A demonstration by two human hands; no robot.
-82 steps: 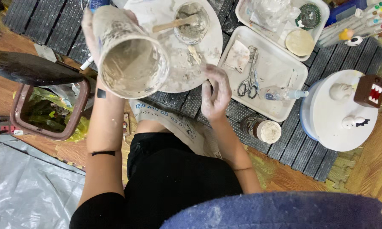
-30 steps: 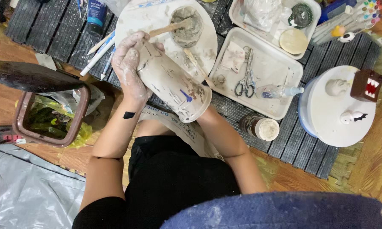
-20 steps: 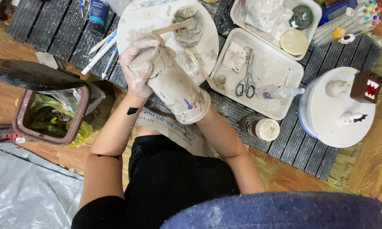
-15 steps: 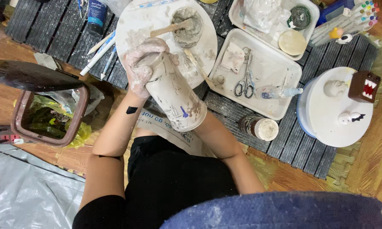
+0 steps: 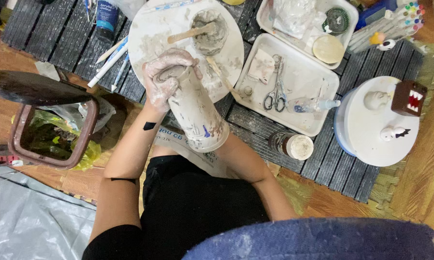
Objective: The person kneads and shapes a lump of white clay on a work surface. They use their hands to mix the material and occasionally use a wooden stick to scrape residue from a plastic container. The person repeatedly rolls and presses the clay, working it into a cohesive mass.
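A tall cylinder [image 5: 197, 113] smeared with pale clay lies tilted over my lap, its open end towards me. My left hand [image 5: 164, 79], coated in clay, is cupped over the cylinder's far end and grips it. My right forearm [image 5: 248, 166] runs into the open end, so that hand is hidden inside. Just beyond the cylinder lies a round white board [image 5: 152, 36] carrying a small bowl of grey slip [image 5: 211, 33] with a wooden stick [image 5: 185, 34] resting in it.
A brown bin [image 5: 58, 132] with a green liner stands at my left. To the right are a white tray [image 5: 303, 79] with scissors [image 5: 276, 94], a capped jar [image 5: 294, 145] and a round white stand [image 5: 366, 127] with small figures. Brushes [image 5: 108, 60] lie on the dark mat.
The cylinder was held up in my left hand with its mouth towards me. It has come down over my lap, my right arm has gone inside it, and my left hand now covers its far end.
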